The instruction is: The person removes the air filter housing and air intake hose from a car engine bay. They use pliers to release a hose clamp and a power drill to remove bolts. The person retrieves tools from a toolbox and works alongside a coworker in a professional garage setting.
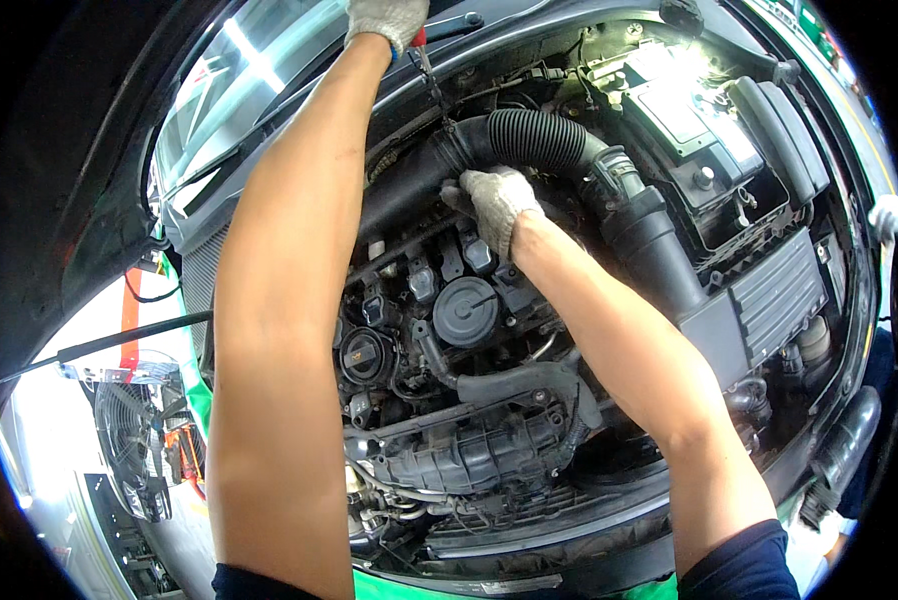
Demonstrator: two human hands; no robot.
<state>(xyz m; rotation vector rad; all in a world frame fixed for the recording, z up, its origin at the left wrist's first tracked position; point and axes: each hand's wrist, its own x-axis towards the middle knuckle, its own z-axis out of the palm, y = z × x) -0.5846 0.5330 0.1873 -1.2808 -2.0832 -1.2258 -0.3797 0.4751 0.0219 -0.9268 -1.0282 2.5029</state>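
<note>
My left hand [389,14], in a pale knit glove, is closed at the top edge, partly cut off by the picture. It grips a red-handled tool [424,62] whose long, thin metal end reaches down to the joint of a black intake hose. The tool's exact kind does not show. Just below that joint, my right hand [499,200], also gloved, rests with bent fingers against the underside of the smooth black intake pipe [409,185]. Its fingertips are partly hidden, so any small thing in them cannot be made out. A ribbed section of hose [537,138] curves away to the right.
Below my hands lies the engine, with a round black cover [466,311] and an oil filler cap [367,354]. The battery [684,135] and ribbed air filter box [769,300] are at right. A prop rod [119,340] crosses the left; another person's gloved hand [886,217] shows at right.
</note>
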